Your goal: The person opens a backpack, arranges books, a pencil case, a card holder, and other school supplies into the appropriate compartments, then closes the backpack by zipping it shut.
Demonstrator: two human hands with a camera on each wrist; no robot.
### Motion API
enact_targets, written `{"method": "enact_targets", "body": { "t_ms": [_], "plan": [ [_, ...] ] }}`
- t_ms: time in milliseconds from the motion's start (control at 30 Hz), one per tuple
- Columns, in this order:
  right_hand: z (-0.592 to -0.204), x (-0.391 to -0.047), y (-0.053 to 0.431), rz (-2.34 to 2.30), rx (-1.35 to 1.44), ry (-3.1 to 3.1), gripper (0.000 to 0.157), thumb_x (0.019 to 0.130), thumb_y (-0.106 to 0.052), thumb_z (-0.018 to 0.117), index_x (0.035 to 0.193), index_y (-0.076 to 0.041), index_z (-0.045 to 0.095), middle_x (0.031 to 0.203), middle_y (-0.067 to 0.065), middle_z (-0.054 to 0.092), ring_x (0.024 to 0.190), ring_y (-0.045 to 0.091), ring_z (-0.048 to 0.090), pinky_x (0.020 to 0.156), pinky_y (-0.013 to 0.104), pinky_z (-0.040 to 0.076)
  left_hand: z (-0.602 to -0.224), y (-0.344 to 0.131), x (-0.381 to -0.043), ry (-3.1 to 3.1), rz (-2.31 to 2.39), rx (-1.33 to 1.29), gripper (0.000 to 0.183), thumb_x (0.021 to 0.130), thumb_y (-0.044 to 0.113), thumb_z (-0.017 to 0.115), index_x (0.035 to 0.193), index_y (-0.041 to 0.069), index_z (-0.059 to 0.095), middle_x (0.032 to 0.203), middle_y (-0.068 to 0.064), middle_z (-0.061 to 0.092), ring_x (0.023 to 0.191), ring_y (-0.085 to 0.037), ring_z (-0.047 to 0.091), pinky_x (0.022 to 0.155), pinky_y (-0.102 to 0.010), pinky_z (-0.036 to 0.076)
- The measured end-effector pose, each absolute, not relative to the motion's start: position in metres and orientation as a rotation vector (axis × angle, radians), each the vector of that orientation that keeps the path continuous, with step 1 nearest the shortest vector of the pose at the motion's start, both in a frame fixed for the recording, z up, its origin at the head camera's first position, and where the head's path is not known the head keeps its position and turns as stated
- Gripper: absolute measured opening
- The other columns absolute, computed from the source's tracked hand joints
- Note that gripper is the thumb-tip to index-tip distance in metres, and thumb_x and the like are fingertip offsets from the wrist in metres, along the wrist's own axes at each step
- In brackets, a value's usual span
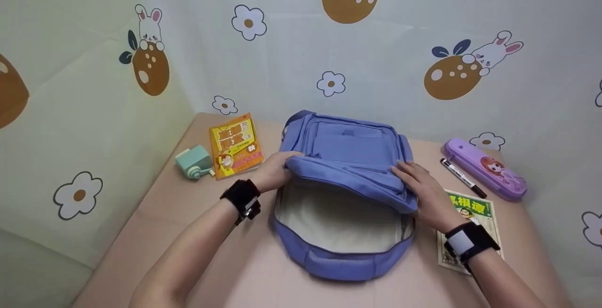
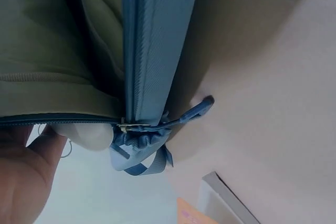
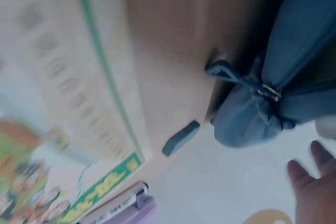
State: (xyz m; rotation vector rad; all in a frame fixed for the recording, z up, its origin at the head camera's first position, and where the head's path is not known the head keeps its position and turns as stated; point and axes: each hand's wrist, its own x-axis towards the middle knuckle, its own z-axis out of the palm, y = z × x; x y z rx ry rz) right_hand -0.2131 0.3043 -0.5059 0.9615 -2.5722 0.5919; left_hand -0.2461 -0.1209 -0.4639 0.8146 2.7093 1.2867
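Observation:
A blue backpack [image 1: 350, 143] lies on the table with its main compartment unzipped. The pale lining [image 1: 338, 218] shows between the raised front panel and the lower rim with its padded top. At the panel's left corner, my left hand [image 1: 275, 171] grips the zippered edge; part of that hand [image 2: 26, 177] is seen beside the zipper in the left wrist view. My right hand [image 1: 428, 197] lies along the panel's right side, fingers extended against the fabric. Its thumb is hidden in the head view. Two straight fingertips [image 3: 310, 169] appear in the right wrist view.
Left of the backpack are an orange-and-yellow book [image 1: 237, 146] and a teal box-shaped item [image 1: 194, 161]. To the right lie a purple pencil case [image 1: 484, 169], a marker [image 1: 463, 177] and a green-and-white book [image 1: 487, 223], partly under my right forearm. Patterned curtains stand behind.

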Motion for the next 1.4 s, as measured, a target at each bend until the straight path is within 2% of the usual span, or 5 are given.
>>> {"method": "enact_targets", "body": {
  "t_ms": [400, 500, 933, 1167, 1400],
  "plan": [
    [-0.502, -0.221, 0.302, 0.894, 0.729, -2.597, 0.032, 0.091, -0.002, 0.070, 0.122, 0.005, 0.067, 0.119, 0.026, 0.068, 0.111, 0.048, 0.063, 0.101, 0.047, 0.048, -0.463, -0.118, -0.248, 2.662, 1.336, 0.779, 0.012, 0.097, 0.022, 0.065, 0.103, 0.014, 0.070, 0.098, 0.003, 0.067, 0.090, -0.014, 0.059, 0.087, -0.035, 0.050],
    [-0.494, -0.225, 0.299, 0.987, 0.546, -2.723, 0.031, 0.097, -0.017, 0.069, 0.118, 0.005, 0.067, 0.109, 0.026, 0.070, 0.102, 0.046, 0.066, 0.092, 0.059, 0.050, -0.464, -0.121, -0.247, 2.617, 1.382, 0.764, 0.013, 0.096, 0.027, 0.067, 0.101, 0.015, 0.069, 0.096, 0.004, 0.064, 0.090, -0.014, 0.058, 0.085, -0.035, 0.048],
    [-0.473, -0.255, 0.297, 1.142, 0.435, -2.985, 0.051, 0.102, -0.047, 0.058, 0.119, 0.001, 0.066, 0.101, 0.019, 0.070, 0.092, 0.034, 0.065, 0.083, 0.046, 0.051, -0.481, -0.141, -0.254, 2.669, 1.186, 0.919, 0.063, 0.095, 0.041, 0.073, 0.151, 0.023, 0.052, 0.156, -0.001, 0.047, 0.148, -0.025, 0.036, 0.119, -0.046, 0.028],
    [-0.472, -0.268, 0.295, 1.397, 0.347, -3.113, 0.048, 0.102, -0.051, 0.056, 0.085, -0.006, 0.053, 0.069, 0.007, 0.052, 0.068, 0.026, 0.057, 0.071, 0.040, 0.049, -0.484, -0.123, -0.266, 2.503, 1.458, 0.722, 0.055, 0.103, 0.044, 0.058, 0.150, 0.016, 0.053, 0.150, -0.006, 0.053, 0.140, -0.022, 0.046, 0.117, -0.043, 0.033],
    [-0.468, -0.272, 0.293, 1.494, 0.270, -3.142, 0.066, 0.100, -0.055, 0.058, 0.128, 0.006, 0.058, 0.127, 0.020, 0.060, 0.121, 0.030, 0.054, 0.107, 0.048, 0.039, -0.483, -0.113, -0.276, 2.364, 1.672, 0.533, 0.061, 0.105, 0.031, 0.057, 0.157, 0.007, 0.038, 0.159, -0.009, 0.040, 0.143, -0.020, 0.037, 0.120, -0.039, 0.026]
  ]
}}
